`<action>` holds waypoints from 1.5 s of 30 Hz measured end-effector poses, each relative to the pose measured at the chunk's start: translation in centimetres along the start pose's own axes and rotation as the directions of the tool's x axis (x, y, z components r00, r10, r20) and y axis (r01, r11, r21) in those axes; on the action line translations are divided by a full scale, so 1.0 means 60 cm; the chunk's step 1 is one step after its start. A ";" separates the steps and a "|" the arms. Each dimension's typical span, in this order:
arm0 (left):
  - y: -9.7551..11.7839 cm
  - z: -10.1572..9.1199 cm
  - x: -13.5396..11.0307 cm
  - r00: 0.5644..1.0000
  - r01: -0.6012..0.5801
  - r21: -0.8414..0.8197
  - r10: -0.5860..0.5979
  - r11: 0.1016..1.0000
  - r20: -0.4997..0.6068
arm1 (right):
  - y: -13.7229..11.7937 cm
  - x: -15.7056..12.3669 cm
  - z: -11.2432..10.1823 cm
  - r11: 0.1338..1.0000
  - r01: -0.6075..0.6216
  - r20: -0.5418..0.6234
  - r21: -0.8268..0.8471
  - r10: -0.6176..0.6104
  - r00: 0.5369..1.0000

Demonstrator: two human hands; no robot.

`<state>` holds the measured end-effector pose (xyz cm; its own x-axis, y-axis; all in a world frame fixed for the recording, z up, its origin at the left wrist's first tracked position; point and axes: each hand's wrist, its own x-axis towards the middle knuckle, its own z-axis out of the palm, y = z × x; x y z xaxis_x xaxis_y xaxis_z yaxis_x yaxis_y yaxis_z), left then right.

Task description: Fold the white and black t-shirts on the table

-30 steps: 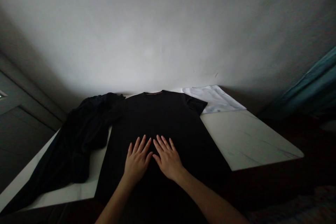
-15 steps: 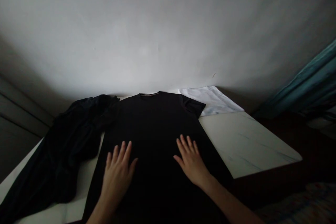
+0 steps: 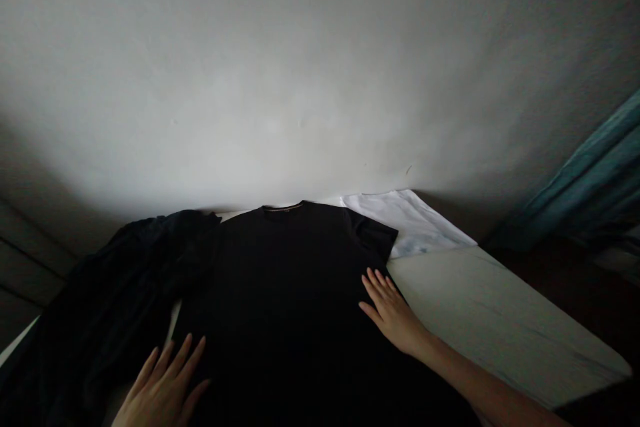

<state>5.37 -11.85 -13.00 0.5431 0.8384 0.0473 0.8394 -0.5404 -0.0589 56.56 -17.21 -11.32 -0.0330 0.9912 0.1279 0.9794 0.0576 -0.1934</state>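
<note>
A black T-shirt [image 3: 290, 287] lies spread out, its neckline toward the wall and its right-hand sleeve stretched to the side. My left hand [image 3: 163, 380] is flat with fingers spread at the shirt's lower left edge. Near the right side edge, below the sleeve, my right hand [image 3: 389, 310] rests palm down on the fabric with its fingers extended. Neither hand grips anything. The shirt's left sleeve cannot be made out against the dark cloth beside it, and its lower part is lost in shadow.
A crumpled dark garment [image 3: 115, 293] covers the table's left side. A folded white cloth [image 3: 425, 223] lies at the back right, partly under the sleeve. The pale marbled tabletop [image 3: 480, 307] shows at right. Behind stands a bare wall [image 3: 280, 80]; a teal curtain [image 3: 580, 180] hangs at far right.
My hands have moved apart: the left toward the lower left edge of the shirt, the right outward to its right edge. The view has tilted up a little.
</note>
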 end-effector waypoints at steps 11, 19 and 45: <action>0.125 -0.029 0.505 0.982 -0.145 -0.098 0.132 0.985 -0.133 | -0.183 0.398 0.049 0.871 0.465 0.149 0.161 -0.487 0.861; -0.057 0.002 0.557 0.998 -0.036 -0.034 0.034 0.999 -0.050 | -0.009 0.473 0.025 0.952 0.266 0.269 0.151 -0.299 0.916; -0.021 -0.098 0.481 0.938 0.266 -0.171 -0.295 0.949 -0.179 | 0.008 0.500 0.027 0.961 0.053 0.158 -0.270 -0.010 0.987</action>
<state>20.15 12.58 -5.70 0.2663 0.9333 0.2407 0.9447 -0.3023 0.1269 55.72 12.74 -9.13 -0.0742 0.9969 -0.0252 0.9936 0.0760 0.0836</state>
